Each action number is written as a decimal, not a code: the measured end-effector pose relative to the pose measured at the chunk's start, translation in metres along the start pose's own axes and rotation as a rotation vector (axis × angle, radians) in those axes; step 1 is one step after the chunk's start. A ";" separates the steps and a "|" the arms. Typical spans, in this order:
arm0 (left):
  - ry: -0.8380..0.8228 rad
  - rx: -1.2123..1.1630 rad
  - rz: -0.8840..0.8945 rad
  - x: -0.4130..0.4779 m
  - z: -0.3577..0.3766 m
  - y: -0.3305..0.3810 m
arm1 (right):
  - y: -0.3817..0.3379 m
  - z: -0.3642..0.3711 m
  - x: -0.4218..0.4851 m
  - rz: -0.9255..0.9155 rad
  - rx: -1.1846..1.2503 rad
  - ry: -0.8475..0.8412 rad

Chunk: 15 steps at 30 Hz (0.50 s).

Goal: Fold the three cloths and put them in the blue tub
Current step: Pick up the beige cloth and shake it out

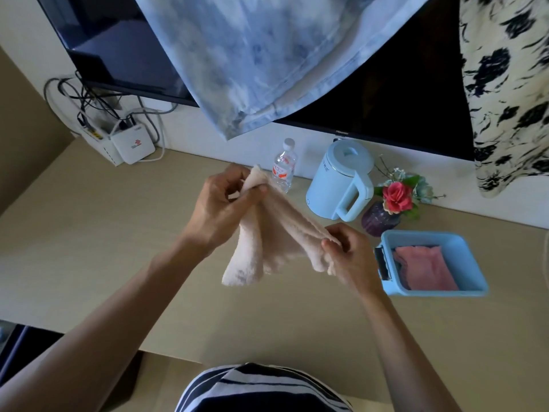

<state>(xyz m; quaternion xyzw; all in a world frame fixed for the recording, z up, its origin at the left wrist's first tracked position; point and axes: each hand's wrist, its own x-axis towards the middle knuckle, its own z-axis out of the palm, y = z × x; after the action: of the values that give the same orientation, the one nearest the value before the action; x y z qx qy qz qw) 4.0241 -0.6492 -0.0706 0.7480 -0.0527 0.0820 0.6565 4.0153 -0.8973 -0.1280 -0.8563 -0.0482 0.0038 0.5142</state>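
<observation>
above the tan table point(118, 248), nearest the striped shirt, a fluffy beige cloth point(267, 242) hangs in soft, uneven folds between 2 hands, clear of the surface. right hand point(350, 257) pinches 1 corner between thumb and curled fingers; left hand point(219, 203), higher and farther out, pinches the opposite corner the same way. off to the right sits the blue tub point(472, 263) with a folded pink cloth point(424, 267) inside. beyond stand a vase of flowers point(386, 215), a pale blue kettle point(338, 179) and a water bottle point(284, 168).
</observation>
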 end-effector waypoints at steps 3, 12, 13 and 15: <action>0.011 -0.032 -0.033 0.003 -0.007 -0.013 | 0.010 -0.011 0.002 0.046 0.048 0.019; 0.079 0.078 -0.223 0.024 -0.019 -0.063 | 0.050 -0.038 0.027 0.173 -0.021 0.010; 0.086 0.111 -0.259 0.027 -0.019 -0.071 | 0.054 -0.040 0.031 0.195 -0.018 0.009; 0.086 0.165 -0.302 0.034 -0.017 -0.084 | 0.058 -0.041 0.037 0.220 0.005 0.024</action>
<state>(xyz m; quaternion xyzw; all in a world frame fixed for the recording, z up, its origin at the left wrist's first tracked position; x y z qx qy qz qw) 4.0720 -0.6201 -0.1443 0.7946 0.0953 0.0187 0.5993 4.0589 -0.9578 -0.1585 -0.8551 0.0524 0.0501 0.5133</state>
